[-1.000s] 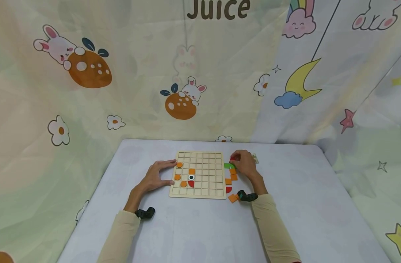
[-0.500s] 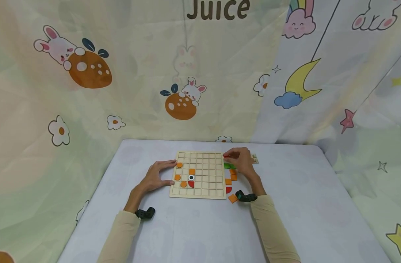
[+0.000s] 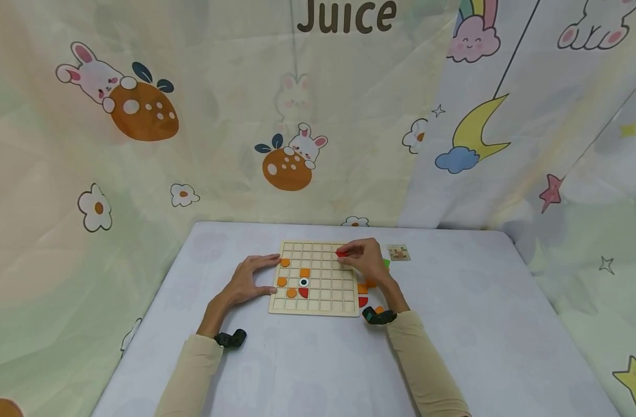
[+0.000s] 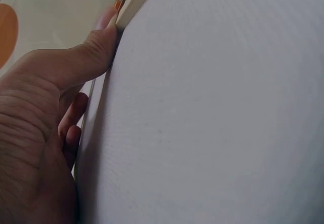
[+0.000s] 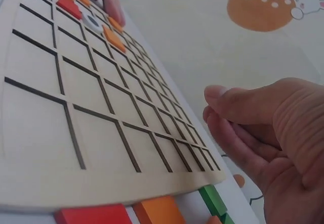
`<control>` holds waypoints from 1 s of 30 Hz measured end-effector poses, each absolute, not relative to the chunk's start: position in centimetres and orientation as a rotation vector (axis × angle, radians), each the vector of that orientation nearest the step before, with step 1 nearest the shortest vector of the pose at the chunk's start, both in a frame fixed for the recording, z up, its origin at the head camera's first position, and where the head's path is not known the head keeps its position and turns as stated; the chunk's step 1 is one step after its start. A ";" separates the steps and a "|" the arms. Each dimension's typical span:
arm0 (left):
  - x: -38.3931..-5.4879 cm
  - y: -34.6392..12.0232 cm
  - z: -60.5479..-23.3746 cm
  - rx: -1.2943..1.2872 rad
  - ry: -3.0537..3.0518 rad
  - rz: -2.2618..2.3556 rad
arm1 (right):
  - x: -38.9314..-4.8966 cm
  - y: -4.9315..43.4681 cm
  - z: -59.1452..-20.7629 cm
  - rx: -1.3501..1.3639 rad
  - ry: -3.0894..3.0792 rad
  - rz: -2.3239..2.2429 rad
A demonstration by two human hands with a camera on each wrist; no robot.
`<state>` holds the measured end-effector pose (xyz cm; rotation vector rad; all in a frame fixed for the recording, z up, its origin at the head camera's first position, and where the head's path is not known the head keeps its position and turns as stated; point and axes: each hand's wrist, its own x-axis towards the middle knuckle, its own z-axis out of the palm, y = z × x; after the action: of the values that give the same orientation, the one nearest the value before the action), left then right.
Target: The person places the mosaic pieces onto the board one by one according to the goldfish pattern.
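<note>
My right hand (image 3: 367, 259) pinches a small red tile (image 3: 341, 253) between thumb and fingertips, over the upper right of a wooden grid board (image 3: 323, 294). In the right wrist view its fingers hide the tile. My left hand (image 3: 242, 282) touches the board's left edge with thumb and fingers spread apart; the left wrist view shows the thumb against that edge. On the board's left half lie several round orange tiles (image 3: 282, 282), a square orange tile (image 3: 304, 272), a white eye tile (image 3: 304, 282) and a red quarter-round tile (image 3: 303, 293).
Along the board's right side lie loose tiles: an orange square (image 3: 362, 288), a red one (image 3: 363, 302) and a green one (image 5: 213, 199), some partly hidden by the right arm. A small patterned card (image 3: 398, 252) lies behind them. A printed cloth (image 3: 219, 145) hangs behind the table.
My right hand has carried the red tile leftward from beside the board to over its upper right squares. The card has come into full view. My left hand has stayed in place.
</note>
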<state>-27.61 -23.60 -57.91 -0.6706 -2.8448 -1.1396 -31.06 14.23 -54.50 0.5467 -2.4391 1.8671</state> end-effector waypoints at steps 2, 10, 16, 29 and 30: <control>-27.6 -23.6 -57.9 -0.667 -2.848 -1.140 | -31.1 13.8 -54.5 0.565 -2.487 1.773; -27.5 -23.6 -57.6 -0.663 -2.850 -1.150 | -31.2 12.2 -54.6 0.641 -2.588 1.577; -27.6 -23.6 -57.6 -0.681 -2.834 -1.142 | -31.3 10.9 -54.8 0.752 -2.610 1.542; -27.7 -23.7 -57.9 -0.652 -2.868 -1.153 | -31.4 7.8 -55.6 0.776 -2.615 1.641; -27.7 -23.8 -57.9 -0.651 -2.868 -1.150 | -31.5 7.5 -55.7 0.786 -2.613 1.636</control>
<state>-27.70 -23.78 -57.86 -0.6514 -2.8684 -1.1500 -31.45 7.53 -55.73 0.7859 -2.6129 1.6362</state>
